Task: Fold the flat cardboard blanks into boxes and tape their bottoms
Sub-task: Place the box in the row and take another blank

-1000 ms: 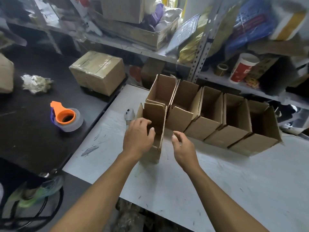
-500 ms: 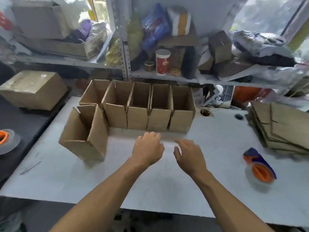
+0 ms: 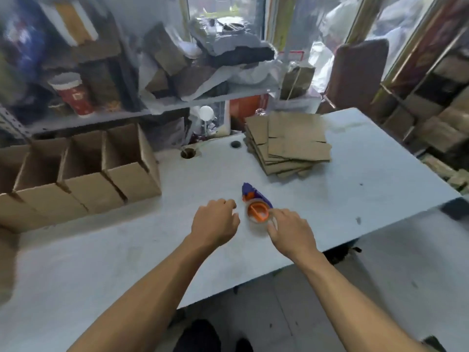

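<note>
Cardboard blanks [image 3: 289, 146] lie flat in a stack at the upper right of the white tabletop [image 3: 368, 189], well apart from both hands. Folded boxes [image 3: 83, 174] stand open-topped in a row at the left of the frame. Near the centre, an orange-and-purple tape dispenser [image 3: 256, 207] rests on the tabletop. The right hand [image 3: 291, 231] touches the tape roll's rim with fingers extended, gripping nothing. The left hand [image 3: 214, 221] hovers just beside the dispenser, fingers loosely curled and holding nothing.
</note>
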